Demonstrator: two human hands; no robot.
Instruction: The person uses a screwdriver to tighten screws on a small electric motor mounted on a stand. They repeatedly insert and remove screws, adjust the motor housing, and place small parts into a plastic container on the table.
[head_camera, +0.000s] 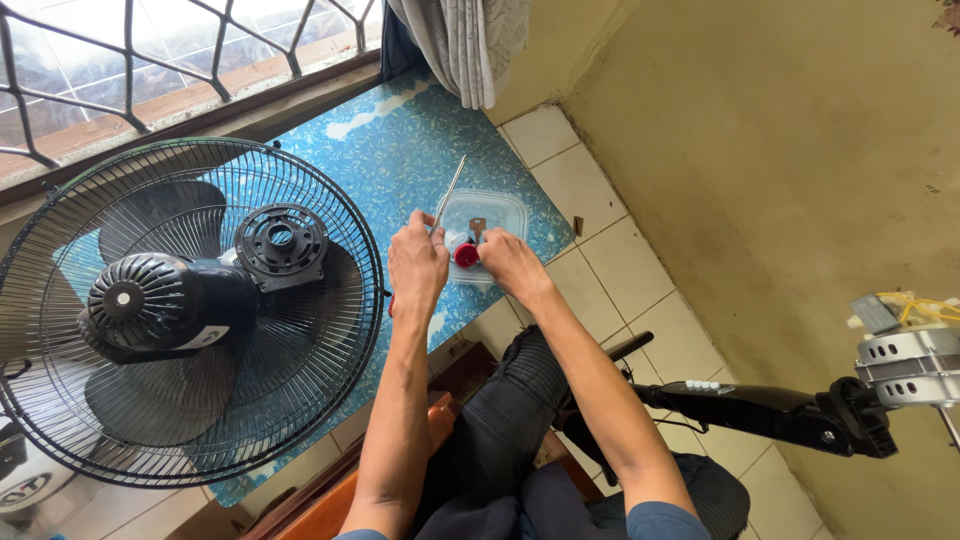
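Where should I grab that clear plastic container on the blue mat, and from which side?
Probably grip the clear plastic container by its far rim, coming from above. It sits flat and open-topped on the blue mat; the left hand and right hand crowd its near edge, so the far side is freer.

A black fan (190, 310) lies on a blue speckled table (390, 150), beside a red-capped bottle (464, 252)

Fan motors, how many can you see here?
2: one black motor lying on the fan grille at left, one silver motor on the stand at right. Others may be hidden.
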